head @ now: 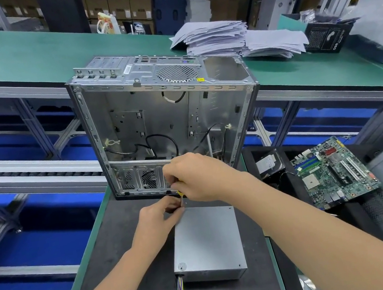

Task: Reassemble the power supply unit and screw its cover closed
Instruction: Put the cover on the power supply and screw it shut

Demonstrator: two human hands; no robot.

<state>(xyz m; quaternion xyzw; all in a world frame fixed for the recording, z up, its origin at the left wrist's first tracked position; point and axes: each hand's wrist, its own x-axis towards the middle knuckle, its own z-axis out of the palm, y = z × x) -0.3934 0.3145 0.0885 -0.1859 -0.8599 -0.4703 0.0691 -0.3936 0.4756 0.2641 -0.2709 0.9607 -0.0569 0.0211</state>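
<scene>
Power supply unit (206,242): lying flat on desk (129,232), cover on. Right hand (198,176) closed round screwdriver (180,196); left hand (157,221) pinching at its tip, far-left corner. Risk: screw dropped or cross-threaded if tip is tilted.

one head-worn wide-angle view, looking forward and down over a workbench

the camera sits above and behind both forearms, which reach in from the bottom edge toward the centre, so the left hand (156,221) and right hand (199,178) are close and mid-frame. the dark mat (128,258) fills the near ground, the open computer case (168,120) stands just beyond, and the green bench (15,53) and shelving recede at the top. straight lines bow near the edges. there is no second view to overlap.
</scene>
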